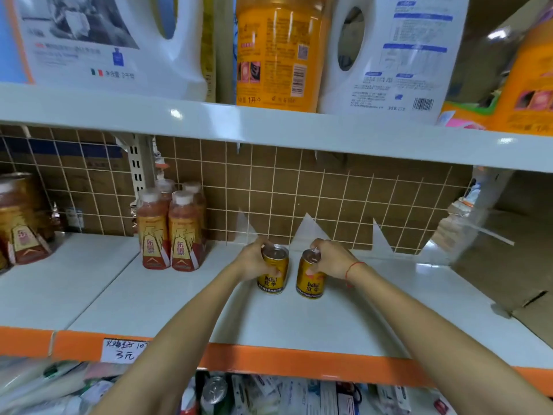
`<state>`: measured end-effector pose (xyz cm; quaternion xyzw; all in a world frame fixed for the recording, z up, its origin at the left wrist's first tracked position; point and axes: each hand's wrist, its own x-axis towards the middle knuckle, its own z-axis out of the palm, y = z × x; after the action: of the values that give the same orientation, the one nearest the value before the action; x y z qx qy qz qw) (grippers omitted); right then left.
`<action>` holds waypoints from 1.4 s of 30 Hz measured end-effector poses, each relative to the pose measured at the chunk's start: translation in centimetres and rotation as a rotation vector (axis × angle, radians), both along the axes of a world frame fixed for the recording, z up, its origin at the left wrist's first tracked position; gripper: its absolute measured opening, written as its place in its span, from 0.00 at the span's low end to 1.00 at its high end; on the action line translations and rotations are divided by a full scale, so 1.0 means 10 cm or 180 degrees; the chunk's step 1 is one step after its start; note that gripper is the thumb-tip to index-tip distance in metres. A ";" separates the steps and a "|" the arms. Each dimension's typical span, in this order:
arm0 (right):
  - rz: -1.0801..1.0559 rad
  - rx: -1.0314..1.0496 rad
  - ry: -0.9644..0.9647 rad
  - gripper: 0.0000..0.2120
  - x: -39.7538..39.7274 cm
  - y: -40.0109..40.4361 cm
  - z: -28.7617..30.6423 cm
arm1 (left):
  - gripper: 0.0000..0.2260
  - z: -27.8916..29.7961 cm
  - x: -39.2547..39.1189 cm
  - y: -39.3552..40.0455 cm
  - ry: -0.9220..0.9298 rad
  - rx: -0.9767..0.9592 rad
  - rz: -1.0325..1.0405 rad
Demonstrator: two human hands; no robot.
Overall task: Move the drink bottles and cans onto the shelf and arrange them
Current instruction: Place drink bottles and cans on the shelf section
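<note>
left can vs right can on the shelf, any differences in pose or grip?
The left can stands upright; the right can leans a little to the left. The left hand wraps the left can's side, while the right hand grips the right can from above at its rim. Both are gold Red Bull cans, apart, on the white shelf.

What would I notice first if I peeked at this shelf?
Two gold cans in the middle of the white shelf: the left hand grips the left can and the right hand grips the right can. Left of them stands a cluster of orange drink bottles; big detergent jugs fill the shelf above.
</note>
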<state>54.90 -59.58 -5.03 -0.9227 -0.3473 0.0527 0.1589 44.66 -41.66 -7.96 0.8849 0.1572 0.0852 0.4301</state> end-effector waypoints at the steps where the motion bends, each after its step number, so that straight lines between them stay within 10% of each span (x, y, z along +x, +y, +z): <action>1: 0.0003 0.0088 0.0022 0.28 0.02 0.00 -0.02 | 0.33 -0.02 0.01 0.00 -0.0032 -0.0048 0.0016; 10: -0.0198 0.0784 0.1249 0.46 -0.02 -0.24 -0.29 | 0.42 -0.23 -0.14 -0.02 0.0065 -0.0224 -0.0068; 18: -0.0658 0.1739 0.0818 0.39 -0.25 -0.08 -0.71 | 0.28 -0.49 -0.10 -0.09 -0.0057 0.0122 0.0379; 42: -0.0818 0.1703 0.0385 0.33 0.35 0.44 -0.80 | 0.28 -0.56 0.63 0.27 -0.0420 -0.0152 0.0386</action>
<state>58.41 -55.20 -13.05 -0.8796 -0.2193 -0.0063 0.4220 50.96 -38.98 -13.57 0.8557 0.1838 0.1655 0.4545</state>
